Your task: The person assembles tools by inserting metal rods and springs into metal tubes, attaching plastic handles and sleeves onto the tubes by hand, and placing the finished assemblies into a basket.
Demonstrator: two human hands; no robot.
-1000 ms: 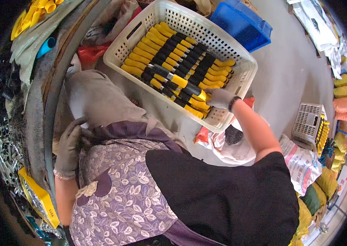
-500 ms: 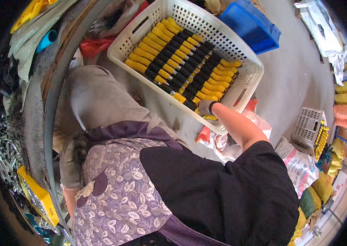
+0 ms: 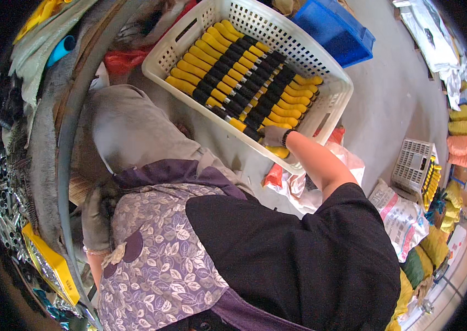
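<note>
Grey-gloved left hand (image 3: 98,218) hangs by a purple leaf-print apron (image 3: 172,243), fingers too shadowed to read | grey-gloved right hand (image 3: 273,136) rests on a slim yellow-and-black tool (image 3: 237,124), grip hidden; parallel placement looks best | yellow ends, black bands, inside a white perforated plastic crate (image 3: 327,105)

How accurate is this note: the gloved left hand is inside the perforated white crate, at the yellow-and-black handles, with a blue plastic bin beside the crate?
One slip: it is the gloved right hand, not the left, inside the perforated white crate at the yellow-and-black handles, as the head view shows. The blue plastic bin is beside the crate.
</note>
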